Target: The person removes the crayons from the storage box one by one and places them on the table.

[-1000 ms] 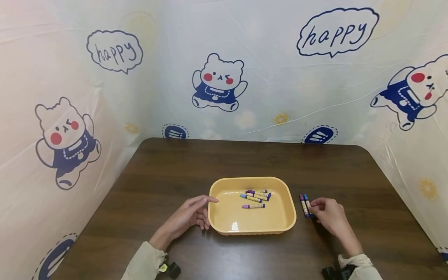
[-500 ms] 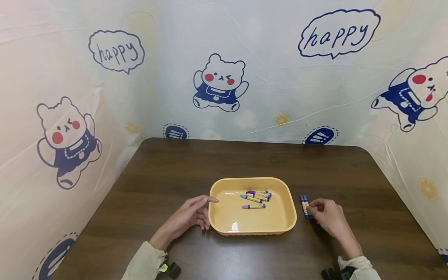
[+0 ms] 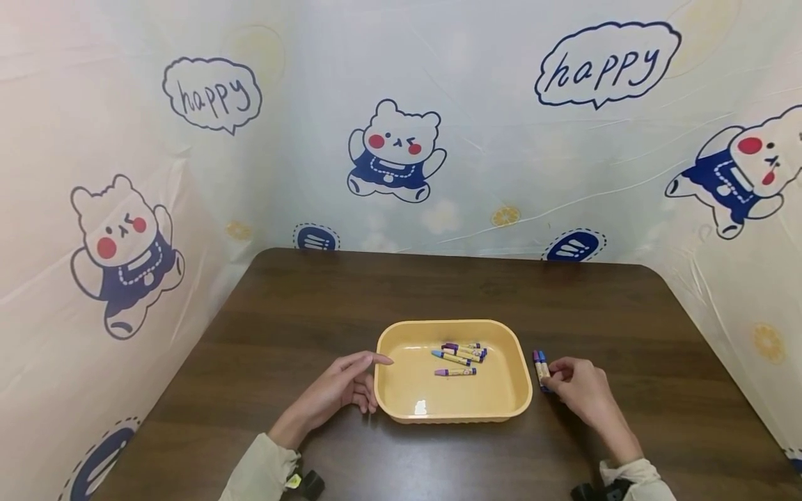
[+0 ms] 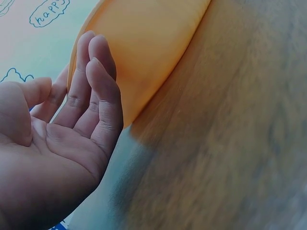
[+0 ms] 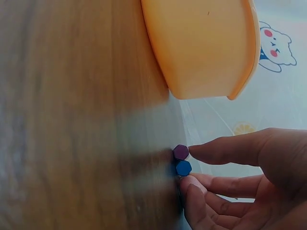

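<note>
Head view shows a yellow tray (image 3: 407, 393) on the dark brown bench (image 3: 313, 299), right of the lower middle of the frame. Several crayons lie in its upper right part: a light-blue crayon (image 3: 452, 358) and purple-tipped ones (image 3: 470, 352) overlap in a loose heap, so their exact number is hard to tell, and 1 lilac crayon (image 3: 455, 372) lies just below them.

Right of the tray, a purple crayon (image 3: 538, 369) and a blue crayon (image 3: 544, 367) lie side by side, touching, tips toward the top of the frame. The right hand (image 3: 583, 390), at lower right, has a narrow grip, pinching these 2 crayons near their lower ends. Right wrist view shows their hexagonal ends stacked between the fingertips, at the lower middle of the frame.

At lower left in the head view, the left hand (image 3: 338, 390) rests against the tray's left side, its grip loose and wide, fingers relaxed, with 1 finger reaching over the rim. Pale sleeves (image 3: 257, 473) cover the forearms at the bottom edge. Behind the bench, a pale backdrop (image 3: 301, 153) carries 3 cartoon bears and 2 "happy" speech bubbles.
</note>
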Motion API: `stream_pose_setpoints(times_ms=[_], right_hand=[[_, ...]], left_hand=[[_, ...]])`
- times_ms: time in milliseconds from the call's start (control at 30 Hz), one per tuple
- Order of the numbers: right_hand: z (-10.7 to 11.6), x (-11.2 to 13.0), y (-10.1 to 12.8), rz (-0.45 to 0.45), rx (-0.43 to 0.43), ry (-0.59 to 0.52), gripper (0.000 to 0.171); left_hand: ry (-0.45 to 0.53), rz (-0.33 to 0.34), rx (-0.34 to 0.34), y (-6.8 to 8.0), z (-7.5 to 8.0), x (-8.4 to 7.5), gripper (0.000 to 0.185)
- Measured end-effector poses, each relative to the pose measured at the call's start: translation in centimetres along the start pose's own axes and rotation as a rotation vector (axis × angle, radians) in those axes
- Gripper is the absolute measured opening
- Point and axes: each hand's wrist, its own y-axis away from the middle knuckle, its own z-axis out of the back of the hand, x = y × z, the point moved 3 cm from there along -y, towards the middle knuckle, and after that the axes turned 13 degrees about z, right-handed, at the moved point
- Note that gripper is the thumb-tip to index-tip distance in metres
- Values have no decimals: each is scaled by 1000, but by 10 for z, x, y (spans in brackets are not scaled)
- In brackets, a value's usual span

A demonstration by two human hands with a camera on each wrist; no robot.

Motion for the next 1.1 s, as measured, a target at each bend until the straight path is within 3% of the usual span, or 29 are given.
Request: stream_pose_setpoints(times_ms=[267,600,833,1100], right_hand=[[12,8,1,37,-38,94,24],[26,49,-4,228,-186,126,13],[24,90,-11,293,-70,25,17],[7,119,-21,384,37,23,19]], left_hand=[[-19,-4,-9,1,-1,-4,57],[-19,-22,-2,1,0,-5,57],[-7,-18,-3,2,1,-2,56],[-1,-21,1,3,0,0,57]])
